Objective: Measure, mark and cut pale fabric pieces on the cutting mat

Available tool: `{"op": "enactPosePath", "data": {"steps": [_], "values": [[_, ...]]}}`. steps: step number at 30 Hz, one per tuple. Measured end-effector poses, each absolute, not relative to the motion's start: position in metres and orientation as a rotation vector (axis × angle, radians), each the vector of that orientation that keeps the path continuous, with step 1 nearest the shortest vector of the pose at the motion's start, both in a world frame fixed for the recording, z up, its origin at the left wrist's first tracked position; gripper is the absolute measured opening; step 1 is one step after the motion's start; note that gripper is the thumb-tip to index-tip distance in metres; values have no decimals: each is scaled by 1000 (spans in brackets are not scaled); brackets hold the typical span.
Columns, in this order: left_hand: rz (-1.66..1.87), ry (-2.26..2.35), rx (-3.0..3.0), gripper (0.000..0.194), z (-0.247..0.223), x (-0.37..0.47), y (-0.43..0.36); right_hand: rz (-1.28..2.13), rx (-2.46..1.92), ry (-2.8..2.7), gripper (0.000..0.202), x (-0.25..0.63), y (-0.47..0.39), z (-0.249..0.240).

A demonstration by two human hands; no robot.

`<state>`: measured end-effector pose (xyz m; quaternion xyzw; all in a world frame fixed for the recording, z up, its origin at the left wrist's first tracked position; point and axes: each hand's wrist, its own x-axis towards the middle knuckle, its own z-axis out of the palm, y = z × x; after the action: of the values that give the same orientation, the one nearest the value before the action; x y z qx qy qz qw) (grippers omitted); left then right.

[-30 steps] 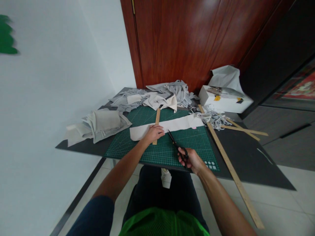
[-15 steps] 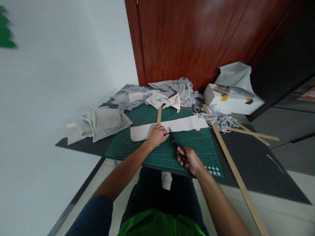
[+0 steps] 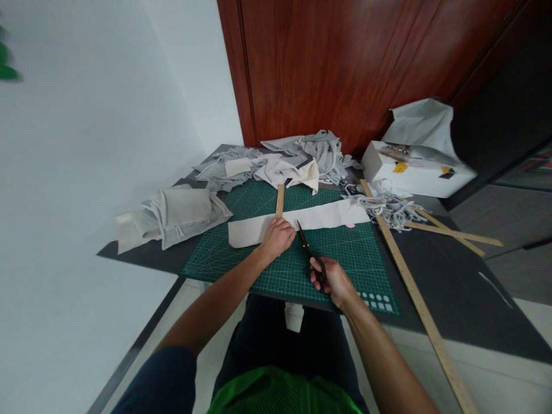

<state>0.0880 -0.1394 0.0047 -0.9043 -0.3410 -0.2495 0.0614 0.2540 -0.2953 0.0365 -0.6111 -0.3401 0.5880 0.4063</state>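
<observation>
A long white fabric strip point(image 3: 332, 215) lies across the green cutting mat point(image 3: 345, 247). My left hand point(image 3: 278, 237) is closed, its curled fingers pressed down on the strip, over a short wooden ruler point(image 3: 280, 201) that crosses it. The ruler's near end is hidden under this hand. In my right hand point(image 3: 330, 279) is a pair of black scissors point(image 3: 305, 244), held by the handles. Their blades look brought together, pointing away from me, with the tip over the strip's near edge just right of my left fingers.
Folded grey cloth point(image 3: 185, 213) is stacked on the left. Cloth scraps point(image 3: 319, 152) are heaped at the back, with a tangle of strips point(image 3: 390, 207) at right. A long wooden ruler point(image 3: 409, 287) runs toward me, and a white box point(image 3: 418, 169) stands behind.
The scissors' blades have gone from spread to together beside my left hand. Both hands stay nearly in place. The view has shifted slightly.
</observation>
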Motion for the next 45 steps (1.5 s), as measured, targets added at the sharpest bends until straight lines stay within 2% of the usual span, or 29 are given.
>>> {"op": "enactPosePath", "data": {"steps": [13, 45], "values": [[-761, -1000, -2754, 30, 6, 88, -140, 1409, -1626, -913, 31, 257, -295, 39], [-777, -1003, -2761, 29, 3, 88, -139, 1438, -1575, -934, 31, 256, -270, 36]]}}
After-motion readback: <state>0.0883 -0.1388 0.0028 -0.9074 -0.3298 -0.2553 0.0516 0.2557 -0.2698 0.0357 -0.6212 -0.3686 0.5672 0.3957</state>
